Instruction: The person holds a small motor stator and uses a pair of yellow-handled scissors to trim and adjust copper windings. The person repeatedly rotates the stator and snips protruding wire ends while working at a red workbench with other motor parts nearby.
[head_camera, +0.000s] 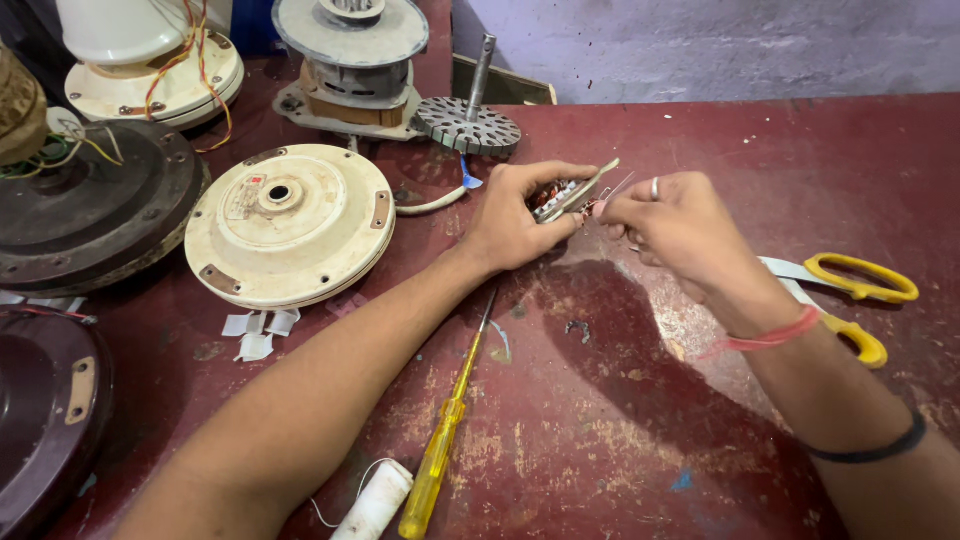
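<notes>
Both hands, left hand (515, 225) and right hand (672, 222), pinch a small wound stator (562, 198).

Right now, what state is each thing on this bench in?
Left hand: gripping the small wound stator.
Right hand: fingers pinching at the stator's edge.
Yellow scissors: lying on the bench, partly open.
Yellow screwdriver: lying flat, untouched.
Cream fan housing: closed, lying flat.
White spool: on its side.

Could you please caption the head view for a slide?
Both hands hold a small stator above a red table.
</notes>
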